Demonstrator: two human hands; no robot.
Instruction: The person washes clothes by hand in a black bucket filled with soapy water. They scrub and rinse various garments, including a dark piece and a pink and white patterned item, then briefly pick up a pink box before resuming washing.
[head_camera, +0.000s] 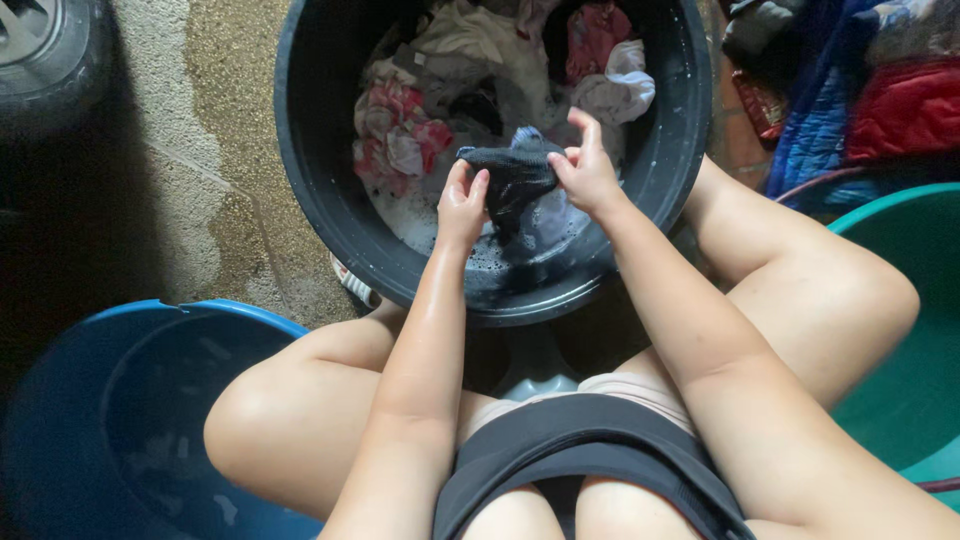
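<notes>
A small dark wet garment (512, 177) is stretched between both my hands above a black wash tub (300, 150). My left hand (460, 205) pinches its left end and my right hand (585, 170) grips its right end. The tub holds soapy water and several soaked clothes, among them pink and red pieces (400, 135) on the left and white ones (615, 90) at the back right. I sit low with my knees spread on either side of the tub.
A blue tub (130, 420) with water stands at my lower left and a green tub (905, 300) at my right. A pile of blue and red clothes (870, 90) lies at the upper right. Wet gravelly concrete floor (220, 120) stretches to the left.
</notes>
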